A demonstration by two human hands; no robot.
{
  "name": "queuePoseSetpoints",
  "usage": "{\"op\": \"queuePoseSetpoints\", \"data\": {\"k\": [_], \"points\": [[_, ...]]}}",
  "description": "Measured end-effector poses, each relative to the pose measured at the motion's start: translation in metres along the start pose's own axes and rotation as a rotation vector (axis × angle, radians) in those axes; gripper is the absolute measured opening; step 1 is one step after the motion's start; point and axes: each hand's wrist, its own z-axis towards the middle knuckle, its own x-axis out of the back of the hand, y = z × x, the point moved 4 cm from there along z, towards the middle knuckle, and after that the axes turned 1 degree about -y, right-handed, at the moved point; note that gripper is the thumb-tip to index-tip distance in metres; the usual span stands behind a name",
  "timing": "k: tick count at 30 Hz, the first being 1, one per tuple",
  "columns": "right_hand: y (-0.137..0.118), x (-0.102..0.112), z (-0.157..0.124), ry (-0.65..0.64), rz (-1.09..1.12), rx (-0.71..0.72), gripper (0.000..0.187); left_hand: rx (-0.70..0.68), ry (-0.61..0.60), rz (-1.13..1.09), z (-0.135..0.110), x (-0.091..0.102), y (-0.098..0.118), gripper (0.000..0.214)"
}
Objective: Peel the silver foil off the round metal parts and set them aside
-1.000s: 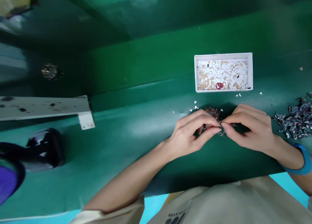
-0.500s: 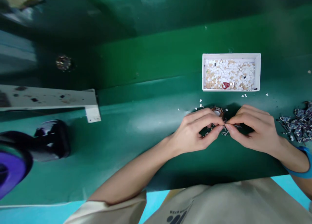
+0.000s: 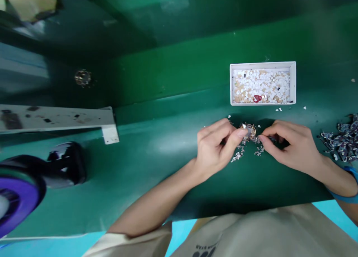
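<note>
My left hand is curled in a pinch, its fingertips holding a tiny white piece just left of a small round copper-coloured part on the green table. My right hand is closed too, its thumb and forefinger pinched on something small and dark that I cannot make out, just right of the round part. Small silvery bits lie scattered on the table between and below the two hands.
A white box of white and tan chips with one red piece stands behind the hands. Dark blue parts are heaped at the right. A white bracket and a purple-and-black device are at the left.
My hands were pinched together on one piece; now they have parted, the left drawing a little left with a white bit. More silvery bits show on the table.
</note>
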Motion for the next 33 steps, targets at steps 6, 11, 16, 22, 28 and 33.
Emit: {"op": "queuePoseSetpoints", "data": {"k": [6,11,16,22,28,33], "points": [[0.004,-0.002,0.0,-0.02,-0.065,-0.019,0.01,-0.038,-0.196,0.409,0.001,-0.001,-0.014,0.036],[0.004,-0.001,0.0,0.013,-0.074,-0.024,0.008,0.026,-0.17,0.221,-0.001,-0.002,-0.012,0.016],[-0.001,0.004,0.002,0.11,0.004,-0.089,0.008,0.442,0.007,-0.273,-0.013,-0.009,-0.014,0.03],[-0.009,-0.002,-0.003,0.192,0.064,-0.118,0.019,0.487,-0.099,-0.484,-0.023,-0.027,-0.004,0.026],[-0.007,-0.005,-0.001,0.221,0.017,-0.12,0.025,0.321,-0.118,-0.311,-0.02,-0.023,0.005,0.036],[-0.008,-0.005,-0.003,0.198,0.047,-0.149,0.025,0.265,-0.12,-0.214,-0.017,-0.021,0.006,0.031]]}}
